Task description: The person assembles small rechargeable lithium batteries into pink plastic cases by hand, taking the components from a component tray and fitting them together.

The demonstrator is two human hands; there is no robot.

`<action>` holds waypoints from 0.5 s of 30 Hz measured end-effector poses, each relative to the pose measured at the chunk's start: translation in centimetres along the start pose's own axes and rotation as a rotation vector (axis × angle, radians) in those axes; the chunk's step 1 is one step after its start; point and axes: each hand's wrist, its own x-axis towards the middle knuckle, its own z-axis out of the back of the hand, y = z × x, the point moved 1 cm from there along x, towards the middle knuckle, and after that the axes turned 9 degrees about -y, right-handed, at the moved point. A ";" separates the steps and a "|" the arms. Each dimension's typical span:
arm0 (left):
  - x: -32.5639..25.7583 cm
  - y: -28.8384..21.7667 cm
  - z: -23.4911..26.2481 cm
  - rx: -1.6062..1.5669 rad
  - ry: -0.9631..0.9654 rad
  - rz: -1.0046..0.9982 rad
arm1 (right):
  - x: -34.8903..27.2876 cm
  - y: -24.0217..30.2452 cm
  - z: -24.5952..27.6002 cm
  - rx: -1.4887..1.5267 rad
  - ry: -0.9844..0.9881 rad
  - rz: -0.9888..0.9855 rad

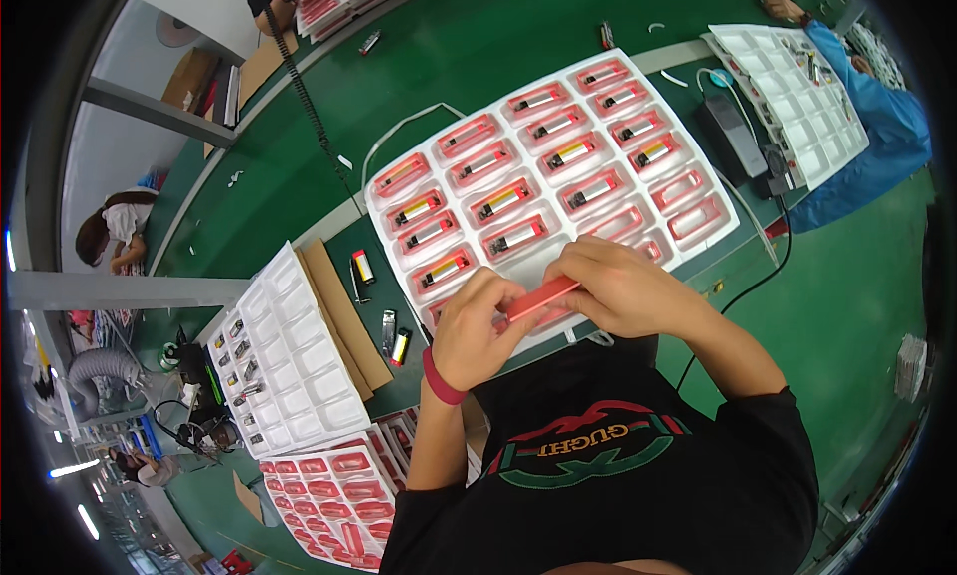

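Above the white tray: 1 red piece.
Your left hand and right hand pinch it, fingers closed.

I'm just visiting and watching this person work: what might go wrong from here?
The red piece is pinched between the left hand and the right hand above the white tray, so it might slip and drop.

A small yellow part lies loose near the left wrist; that arm could knock it away.

The black cable hangs near the right forearm and might get snagged.
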 end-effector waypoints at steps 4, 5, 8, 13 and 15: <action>0.0 0.3 1.1 -0.065 -0.028 0.013 | 1.1 -1.0 0.1 0.041 -0.001 0.005; 0.1 0.6 1.4 -0.064 -0.038 0.007 | 1.3 -1.4 0.0 0.036 0.001 0.014; -0.1 1.7 2.4 -0.089 -0.156 0.033 | 1.5 -2.4 -0.4 -0.284 -0.046 0.104; -1.4 3.1 3.2 -0.104 -0.191 0.082 | 1.3 -4.1 -2.2 -0.423 -0.024 0.192; -1.9 3.4 3.3 -0.098 -0.164 0.131 | 1.5 -4.1 -2.3 -0.422 0.014 0.203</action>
